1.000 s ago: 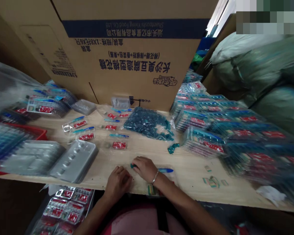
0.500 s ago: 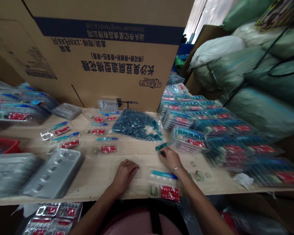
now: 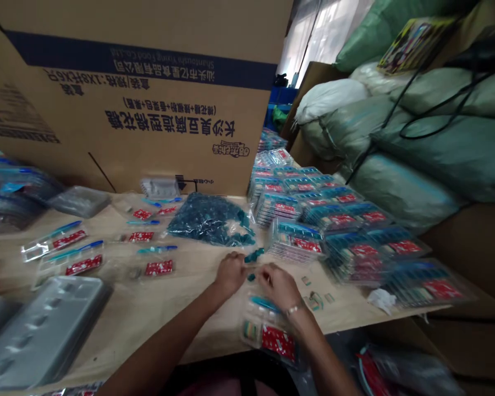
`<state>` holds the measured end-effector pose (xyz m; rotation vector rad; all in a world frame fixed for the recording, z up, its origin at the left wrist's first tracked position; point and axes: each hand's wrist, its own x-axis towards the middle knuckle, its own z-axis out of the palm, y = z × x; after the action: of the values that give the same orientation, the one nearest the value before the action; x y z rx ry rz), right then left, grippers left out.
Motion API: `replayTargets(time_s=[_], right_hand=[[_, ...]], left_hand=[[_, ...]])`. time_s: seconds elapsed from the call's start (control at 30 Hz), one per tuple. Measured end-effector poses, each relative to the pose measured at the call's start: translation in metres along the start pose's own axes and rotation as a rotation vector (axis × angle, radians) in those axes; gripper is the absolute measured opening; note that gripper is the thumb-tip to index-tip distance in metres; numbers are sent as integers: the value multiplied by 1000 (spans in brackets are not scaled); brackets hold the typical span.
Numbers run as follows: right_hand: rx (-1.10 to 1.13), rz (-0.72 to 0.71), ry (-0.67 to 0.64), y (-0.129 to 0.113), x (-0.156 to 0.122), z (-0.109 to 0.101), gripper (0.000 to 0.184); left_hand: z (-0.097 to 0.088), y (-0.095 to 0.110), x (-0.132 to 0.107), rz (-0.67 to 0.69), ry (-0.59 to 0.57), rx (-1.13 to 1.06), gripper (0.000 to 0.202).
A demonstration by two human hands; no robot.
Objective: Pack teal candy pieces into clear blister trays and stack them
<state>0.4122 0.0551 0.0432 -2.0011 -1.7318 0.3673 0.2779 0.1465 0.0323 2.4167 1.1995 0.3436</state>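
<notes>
My left hand (image 3: pixel 230 274) and my right hand (image 3: pixel 277 284) meet over the wooden table (image 3: pixel 157 308), fingers pinched around a small teal piece (image 3: pixel 251 276). A few more teal pieces (image 3: pixel 254 254) lie just beyond the hands. A clear bag of many teal pieces (image 3: pixel 208 220) sits behind them. Under my right wrist lies a clear blister pack (image 3: pixel 268 330) with a red card and a blue pen.
Stacks of filled blister packs (image 3: pixel 334 225) crowd the right side. Several single packs (image 3: pixel 72 258) and empty grey trays (image 3: pixel 45 330) lie at left. A big cardboard box (image 3: pixel 140 93) stands behind. Large green sacks (image 3: pixel 421 143) fill the right.
My right hand went out to the loose teal pieces and came back a little. My left hand moved right and forward to meet it. The view swung to the right.
</notes>
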Motion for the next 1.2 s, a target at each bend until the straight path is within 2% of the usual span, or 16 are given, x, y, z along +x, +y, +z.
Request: replayTargets(time_s=[0.07,0.13,0.2,0.27,0.33,0.4,0.5,0.57,0.67,0.73,0.87,0.97,1.07,1.13,1.2], right_hand=[[-63,-78,-106,-8,-25,2,6],[-42,-119,-128,-9,-43,4,12],[23,-137,-82,-6,-46,3,15],[118,-147,17,-2,-36,0,16],[270,-151,86,-4,-22,-3,16],[447,-142,64,-14,-12,-2,14],[621,-118,-87,-37,-18,8,7],[695,-115,-231,-53,-31,18,6],[796,-115,-416,-68,-49,35,8],[802,-122,-436,-75,-55,45,9],[807,-138,-411,-82,-54,56,13],[953,-21,-465,-83,-52,60,10],[1010,39,-480,-82,-53,64,13],[940,9,-440,-80,-53,64,13],[764,-112,-382,-80,-53,61,9]], left_hand=[[8,10,20,-41,20,1,21],[12,13,30,-63,26,-8,19],[11,13,31,-67,22,-34,16],[3,10,22,-65,10,-63,15],[-6,7,3,-69,-7,-155,14],[-15,1,-26,-82,-23,-393,13],[-24,-10,-81,-145,-36,-845,17],[-25,-17,-118,-226,-51,-1005,21],[-26,-25,-157,-347,-48,-994,24],[-27,-29,-170,-370,-17,-918,23],[-37,-30,-176,-314,36,-842,22],[-42,-27,-174,-250,56,-791,21],[-41,-29,-172,-263,107,-831,21],[-38,-32,-170,-304,82,-948,21],[-36,-36,-168,-338,27,-1042,22]])
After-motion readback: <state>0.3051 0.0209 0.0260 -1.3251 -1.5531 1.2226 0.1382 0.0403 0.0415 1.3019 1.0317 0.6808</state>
